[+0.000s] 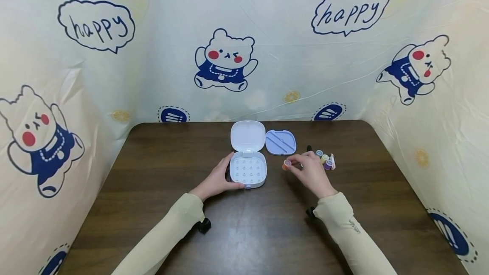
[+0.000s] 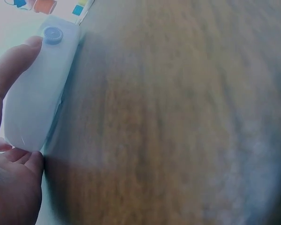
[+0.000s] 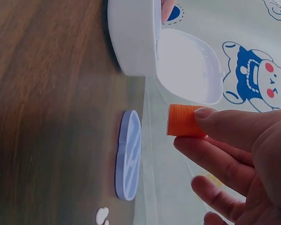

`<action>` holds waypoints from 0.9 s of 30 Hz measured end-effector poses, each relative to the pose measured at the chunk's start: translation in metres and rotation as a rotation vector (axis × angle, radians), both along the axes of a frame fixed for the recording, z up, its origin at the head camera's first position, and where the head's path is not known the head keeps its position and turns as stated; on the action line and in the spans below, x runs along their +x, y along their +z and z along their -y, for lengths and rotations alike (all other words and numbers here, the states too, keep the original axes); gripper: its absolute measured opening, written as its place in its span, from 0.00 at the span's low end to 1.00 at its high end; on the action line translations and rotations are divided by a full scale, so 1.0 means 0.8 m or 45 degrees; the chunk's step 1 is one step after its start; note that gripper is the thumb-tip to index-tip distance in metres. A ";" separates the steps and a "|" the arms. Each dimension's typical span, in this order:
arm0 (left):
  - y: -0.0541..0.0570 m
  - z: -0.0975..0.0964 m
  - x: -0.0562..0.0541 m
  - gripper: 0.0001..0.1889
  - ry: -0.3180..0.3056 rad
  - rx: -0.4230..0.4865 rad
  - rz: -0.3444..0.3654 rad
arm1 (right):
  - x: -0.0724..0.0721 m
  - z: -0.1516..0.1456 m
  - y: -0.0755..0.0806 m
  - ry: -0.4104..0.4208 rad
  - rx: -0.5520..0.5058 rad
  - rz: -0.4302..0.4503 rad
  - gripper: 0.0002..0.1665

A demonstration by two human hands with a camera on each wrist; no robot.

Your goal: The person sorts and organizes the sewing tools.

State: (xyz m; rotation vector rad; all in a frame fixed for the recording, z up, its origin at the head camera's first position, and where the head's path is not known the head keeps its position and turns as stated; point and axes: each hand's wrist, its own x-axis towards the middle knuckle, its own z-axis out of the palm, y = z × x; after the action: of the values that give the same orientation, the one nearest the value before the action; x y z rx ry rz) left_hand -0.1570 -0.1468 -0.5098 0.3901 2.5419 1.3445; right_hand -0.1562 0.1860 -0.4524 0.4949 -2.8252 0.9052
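Note:
An open white plastic sewing box [image 1: 254, 186] with rows of small pegs inside stands on the table, its lid [image 1: 247, 135] tipped back. My left hand [image 1: 217, 180] grips it from the left, thumb along the front beside the round blue latch [image 2: 53, 35] and fingers at the side. Between thumb and fingertips, my right hand [image 1: 314, 176] pinches an orange thread spool [image 3: 181, 121], held up to the right of the box. The right hand's other fingers are loosely bent.
Behind the right hand's spool lies a lilac tray insert [image 1: 280, 142], beside the lid. More spools, among them a yellow one [image 1: 324, 158] and a purple one [image 1: 327, 164], sit past the right hand with a pale pink item [image 1: 333, 161]. A printed curtain [image 1: 282, 54] hangs behind the table.

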 end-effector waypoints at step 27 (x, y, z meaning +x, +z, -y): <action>0.005 -0.001 0.001 0.65 0.008 0.000 0.003 | -0.034 0.060 -0.001 0.090 -0.013 0.042 0.08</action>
State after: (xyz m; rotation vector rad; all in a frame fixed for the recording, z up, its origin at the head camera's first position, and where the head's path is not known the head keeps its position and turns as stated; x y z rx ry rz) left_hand -0.1563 -0.1458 -0.5055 0.3807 2.5432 1.3459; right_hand -0.1830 0.1377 -0.4533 0.5873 -2.8480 0.9484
